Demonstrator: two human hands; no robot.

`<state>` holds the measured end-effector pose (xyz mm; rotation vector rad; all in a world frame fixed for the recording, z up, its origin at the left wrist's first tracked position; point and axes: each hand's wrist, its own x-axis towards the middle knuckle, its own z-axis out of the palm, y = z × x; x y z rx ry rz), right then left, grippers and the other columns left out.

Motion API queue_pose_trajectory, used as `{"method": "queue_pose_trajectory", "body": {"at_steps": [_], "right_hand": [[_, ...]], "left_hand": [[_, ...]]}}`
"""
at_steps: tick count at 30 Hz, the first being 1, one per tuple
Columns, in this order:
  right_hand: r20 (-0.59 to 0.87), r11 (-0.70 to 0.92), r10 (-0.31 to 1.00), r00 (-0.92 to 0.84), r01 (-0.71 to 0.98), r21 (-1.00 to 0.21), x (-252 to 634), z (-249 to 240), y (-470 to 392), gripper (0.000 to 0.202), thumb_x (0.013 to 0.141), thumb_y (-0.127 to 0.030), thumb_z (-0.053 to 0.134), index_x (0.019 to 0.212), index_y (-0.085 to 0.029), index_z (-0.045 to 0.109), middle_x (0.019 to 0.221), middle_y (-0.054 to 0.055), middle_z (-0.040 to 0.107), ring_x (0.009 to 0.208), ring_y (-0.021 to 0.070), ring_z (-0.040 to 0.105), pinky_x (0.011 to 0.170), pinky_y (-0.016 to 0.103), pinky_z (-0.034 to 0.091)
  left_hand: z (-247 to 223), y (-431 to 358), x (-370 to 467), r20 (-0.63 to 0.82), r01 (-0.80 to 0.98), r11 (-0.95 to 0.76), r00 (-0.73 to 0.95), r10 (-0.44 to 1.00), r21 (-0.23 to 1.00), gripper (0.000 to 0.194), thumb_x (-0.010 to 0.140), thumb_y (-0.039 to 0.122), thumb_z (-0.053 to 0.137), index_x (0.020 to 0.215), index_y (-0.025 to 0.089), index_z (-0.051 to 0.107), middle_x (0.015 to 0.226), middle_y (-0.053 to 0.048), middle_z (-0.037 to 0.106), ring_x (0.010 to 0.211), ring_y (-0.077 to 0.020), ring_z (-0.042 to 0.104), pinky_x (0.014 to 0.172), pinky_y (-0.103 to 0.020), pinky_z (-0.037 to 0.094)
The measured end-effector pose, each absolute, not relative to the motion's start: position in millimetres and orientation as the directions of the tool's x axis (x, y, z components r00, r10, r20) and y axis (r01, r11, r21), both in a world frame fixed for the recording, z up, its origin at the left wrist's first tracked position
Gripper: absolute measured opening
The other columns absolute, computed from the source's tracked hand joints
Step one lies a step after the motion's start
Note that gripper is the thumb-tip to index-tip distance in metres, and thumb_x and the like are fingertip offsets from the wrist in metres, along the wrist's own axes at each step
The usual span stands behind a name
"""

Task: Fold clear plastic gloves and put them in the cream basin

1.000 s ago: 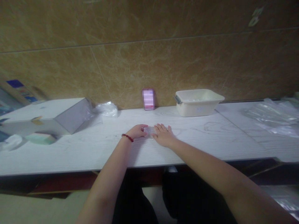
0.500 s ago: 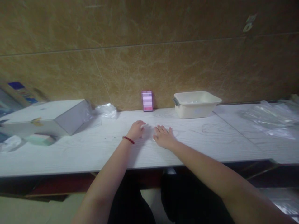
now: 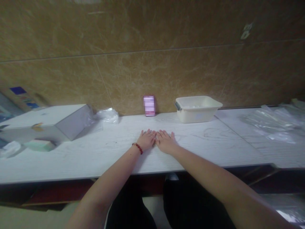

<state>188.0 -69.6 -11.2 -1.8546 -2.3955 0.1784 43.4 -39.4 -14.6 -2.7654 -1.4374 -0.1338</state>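
My left hand (image 3: pixel 146 140), with a red bead bracelet (image 3: pixel 138 147) at its wrist, lies palm down on the white wood-grain table (image 3: pixel 90 159). Its fingers are spread and hold nothing. Right beside it, my right hand (image 3: pixel 165 142) also rests flat on the tabletop, fingers apart and nothing in them. The fingers of both hands meet or nearly meet in the middle. Behind them a phone-like object (image 3: pixel 149 106) with a blurred pink and white face leans upright against the wall.
A cream plastic bin (image 3: pixel 197 115) stands at the back right. Clear plastic bags (image 3: pixel 274 122) lie at the far right. On the left are a white box (image 3: pixel 43 119), crumpled plastic (image 3: pixel 107 115) and a pale green block (image 3: pixel 40 145). The brown wall (image 3: pixel 128 76) borders the table's back.
My left hand has come down flat onto the table and moved right, up against my right hand, which has stayed in about the same place. The view has shifted slightly.
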Motion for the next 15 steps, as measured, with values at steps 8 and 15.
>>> {"method": "queue_pose_trajectory", "body": {"at_steps": [8, 15], "right_hand": [[0.163, 0.278, 0.954, -0.253, 0.948, -0.154, 181, -8, -64, 0.048, 0.082, -0.034, 0.016, 0.126, -0.017, 0.028, 0.134, 0.004, 0.021, 0.123, 0.0185, 0.009, 0.095, 0.048, -0.003], [0.243, 0.304, 0.933, -0.265, 0.943, -0.138, 172, 9, -63, 0.046, 0.083, -0.028, 0.015, 0.123, -0.016, 0.032, 0.132, 0.005, 0.026, 0.122, 0.0194, 0.011, 0.094, 0.050, -0.007]], "left_hand": [[-15, -37, 42, 0.059, 0.812, -0.584, 0.583, 0.810, -0.013, 0.046, 0.083, 0.029, 0.021, 0.127, 0.018, 0.023, 0.131, -0.006, 0.028, 0.120, -0.0265, 0.020, 0.092, -0.054, 0.016], [-12, -39, 41, 0.056, 0.799, -0.600, 0.601, 0.797, -0.036, 0.044, 0.082, 0.030, 0.024, 0.125, 0.020, 0.029, 0.131, -0.005, 0.029, 0.119, -0.0276, 0.021, 0.091, -0.054, 0.017]]}}
